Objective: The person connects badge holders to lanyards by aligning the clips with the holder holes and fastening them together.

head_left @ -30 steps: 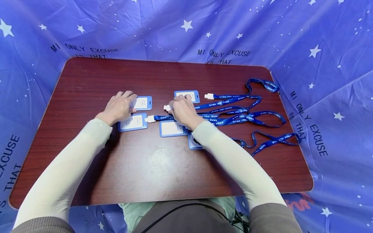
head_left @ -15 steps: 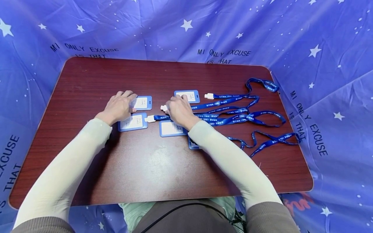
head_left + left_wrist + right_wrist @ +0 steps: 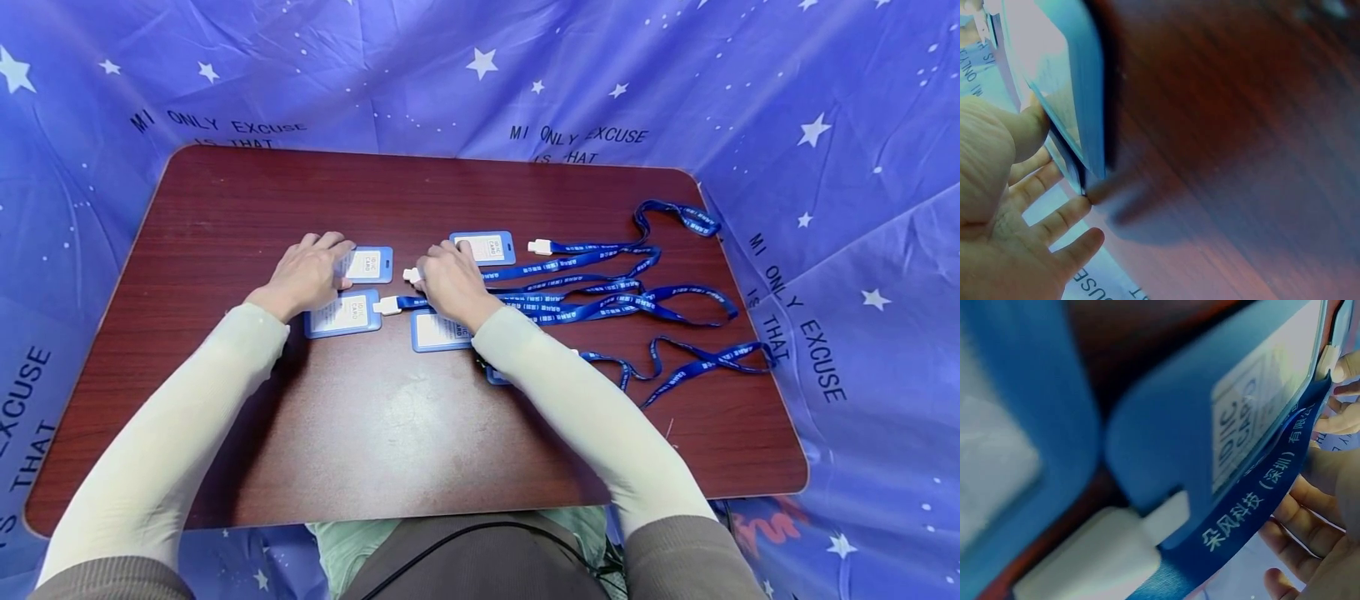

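Observation:
My left hand [image 3: 306,273] grips the left end of a blue badge holder [image 3: 367,264], thumb at the near edge and fingertips by the far edge. Directly nearer lies a second badge holder [image 3: 341,315], its right end at the white clip [image 3: 387,306] of a lanyard. My right hand [image 3: 453,282] pinches a blue lanyard just behind its white clip [image 3: 412,275], which points at the gripped holder across a small gap. In the left wrist view, the thumb [image 3: 1029,128] reaches between two holders. In the right wrist view, a printed lanyard strap [image 3: 1247,512] runs below the hand.
Another badge holder [image 3: 483,247] lies behind my right hand, close to a loose lanyard clip [image 3: 539,247]. One more holder [image 3: 438,332] sits under the right wrist, and another is mostly hidden by the sleeve. Lanyard loops [image 3: 697,304] spread over the right of the table [image 3: 360,450].
My right hand has slid left, pulling the lanyard and its white clip toward the badge holder in my left hand. The left hand stays put.

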Demonstrator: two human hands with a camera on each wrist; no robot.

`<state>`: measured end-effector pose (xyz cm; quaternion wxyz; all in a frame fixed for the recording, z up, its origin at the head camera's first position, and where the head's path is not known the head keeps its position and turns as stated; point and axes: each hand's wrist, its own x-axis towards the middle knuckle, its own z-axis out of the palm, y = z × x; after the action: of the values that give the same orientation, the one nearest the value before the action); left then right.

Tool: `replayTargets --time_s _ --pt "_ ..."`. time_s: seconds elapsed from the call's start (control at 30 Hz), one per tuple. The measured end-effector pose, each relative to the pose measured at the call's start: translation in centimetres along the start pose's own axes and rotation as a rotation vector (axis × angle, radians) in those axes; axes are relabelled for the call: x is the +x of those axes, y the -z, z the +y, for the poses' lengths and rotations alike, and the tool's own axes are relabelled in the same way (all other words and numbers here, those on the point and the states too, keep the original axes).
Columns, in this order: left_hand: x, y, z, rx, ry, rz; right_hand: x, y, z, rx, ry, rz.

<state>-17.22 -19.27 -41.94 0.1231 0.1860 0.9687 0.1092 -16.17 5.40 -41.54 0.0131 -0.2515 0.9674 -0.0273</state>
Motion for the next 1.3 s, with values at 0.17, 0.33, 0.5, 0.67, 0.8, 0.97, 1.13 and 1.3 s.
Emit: replayTargets --time_s 0.17,0.33,0.5,0.67,0.8,0.97,1.13,1.3 --pt "0.1 0.0 0.1 0.005 0.005 -0.006 0.4 0.2 -0.5 -0.013 -0.016 -0.016" --pt "0.0 0.0 0.1 0.004 0.007 0.003 0.8 0.2 -0.7 -0.017 -0.022 -0.025" --pt "0.0 0.1 0.1 0.004 0.006 0.005 1.1 0.2 -1.0 -0.012 -0.021 -0.028" --pt "-0.1 0.2 0.2 0.007 0.011 -0.004 1.1 0.1 -1.1 -0.014 -0.022 -0.014" --pt "-0.1 0.2 0.3 0.007 0.017 -0.008 1.3 0.0 -1.1 -0.012 -0.034 -0.012" --pt "-0.1 0.2 0.3 0.008 0.018 -0.009 1.5 -0.1 -1.1 0.0 -0.042 0.004" --pt "-0.1 0.1 0.3 0.006 0.008 0.0 1.9 -0.4 -1.0 0.001 -0.042 0.017" --pt "-0.1 0.1 0.2 0.006 0.004 0.005 2.2 -0.5 -1.1 0.0 -0.049 0.015"
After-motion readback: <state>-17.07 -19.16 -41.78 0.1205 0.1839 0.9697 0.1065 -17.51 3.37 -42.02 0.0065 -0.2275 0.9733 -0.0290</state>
